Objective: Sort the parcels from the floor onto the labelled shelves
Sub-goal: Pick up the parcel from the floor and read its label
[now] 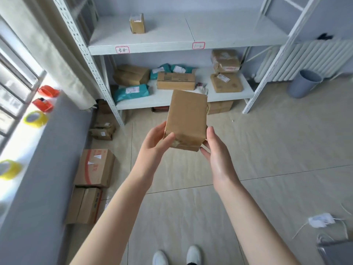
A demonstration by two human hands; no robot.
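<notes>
While the small brown paper-wrapped rectangular parcel point(186, 119) is held out at chest height, both forearms reach forward from the bottom of the view above the person's white shoes point(176, 256) and the beige tiled floor point(267, 142). The left hand point(155, 144) cups the parcel's lower left corner, thumb laid over the taped end; the right hand point(216, 152) supports the lower right edge with its fingers curled beneath. Both hands thus grip the parcel, which stands upright and clear of every surface. No address label shows on the face turned to the camera, so the step is probably best done by turning the parcel to find it before choosing a shelf. Beyond, several brown cardboard cartons point(94, 167) remain on the floor at left. Farther off stands the white metal shelving unit point(145, 48), its lower board crowded with parcels, its upper board bearing two red-bordered labels point(198, 45) and one small box point(137, 23).
</notes>
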